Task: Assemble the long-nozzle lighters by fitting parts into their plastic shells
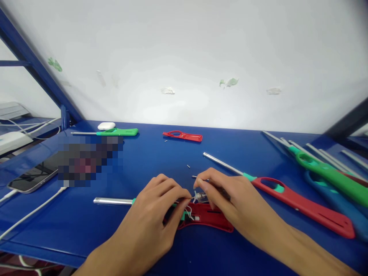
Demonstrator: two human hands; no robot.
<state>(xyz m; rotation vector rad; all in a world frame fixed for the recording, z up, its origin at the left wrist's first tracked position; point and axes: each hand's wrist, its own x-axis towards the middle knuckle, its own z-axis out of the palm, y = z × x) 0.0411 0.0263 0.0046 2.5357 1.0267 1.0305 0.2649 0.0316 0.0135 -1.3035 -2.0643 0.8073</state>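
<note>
On the blue table lies an opened red lighter body with a metal tube pointing left. My left hand rests on it with fingers curled, pressing its green front part. Just to the right, my right hand pinches a small clear part with thin white wires above the open shell. Both hands meet at the shell's middle. What lies under my palms is hidden.
A whole red long-nosed lighter lies at right, and several green and blue ones further right. A red shell half, a green lighter and a white case sit at the back. A phone with cable lies at left.
</note>
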